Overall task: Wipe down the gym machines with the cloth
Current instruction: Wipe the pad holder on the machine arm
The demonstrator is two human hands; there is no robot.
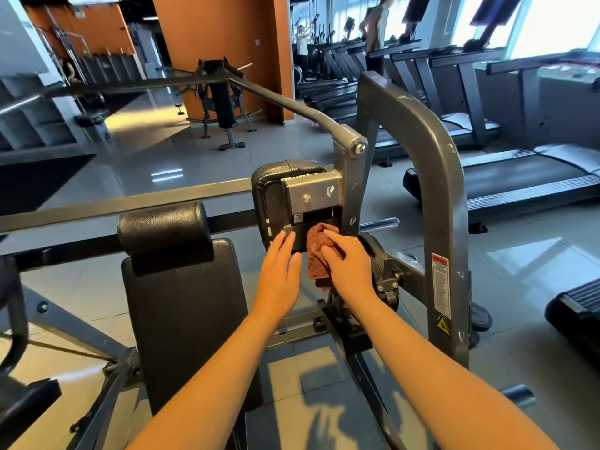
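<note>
The rust-brown microfibre cloth [319,251] sat bunched against the lower rear face of the black vinyl pad [269,193], just below the grey metal mounting bracket [311,193] of the grey steel gym machine [435,177]. The right hand [349,258] covered it, its grip closed over the cloth with fingers bent and pressing, and a loose tail hung beneath the palm. The left hand [281,267] held nothing. Its grip was apart, and its fingers [287,241] lay straight and flat on the pad's lower edge, seemingly steadying it.

The hanging tail looked likely to snag on the bolts and the black pivot housing [378,254] just beside the right wrist. Fingers working near the slot under the bracket could be pinched if the pad swung on its mount. A hurried pass would probably miss the recess behind the bracket.

The right thumb was hidden under the cloth, so I cannot tell how firm the hold was. The pad's front face pointed away from the camera. The text on the white warning label [440,287] was too small to read, and the far treadmills [519,177] were blurred by window glare.
</note>
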